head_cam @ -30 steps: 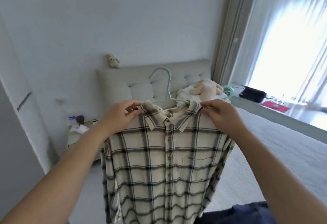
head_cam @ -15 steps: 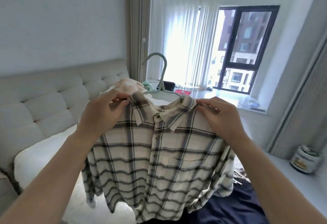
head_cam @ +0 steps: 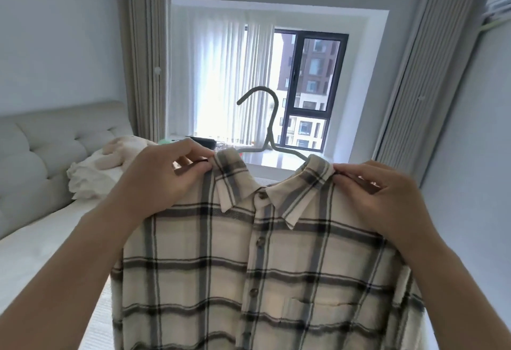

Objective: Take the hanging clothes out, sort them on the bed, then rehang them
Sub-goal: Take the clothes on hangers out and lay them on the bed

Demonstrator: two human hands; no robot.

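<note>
Where both hands [head_cam: 166,181] pinch its shoulders, the plaid shirt [head_cam: 262,266] hangs between.

walls: plain pale grey [head_cam: 55,31]
window: dark frame [head_cam: 312,86], recessed bay, brick building outside
sheers: white, vertical pleats [head_cam: 221,78], backlit, bright
curtains: beige, left [head_cam: 146,53] and right [head_cam: 423,73] of bay
sill: glossy ledge [head_cam: 265,159], small items, too blurred to ID
headboard: tufted, light grey [head_cam: 55,139], left
light: daylight only

Your left hand [head_cam: 166,181] and right hand [head_cam: 378,197] are raised level, arms extended forward, fingers pinched at shoulder width.
</note>
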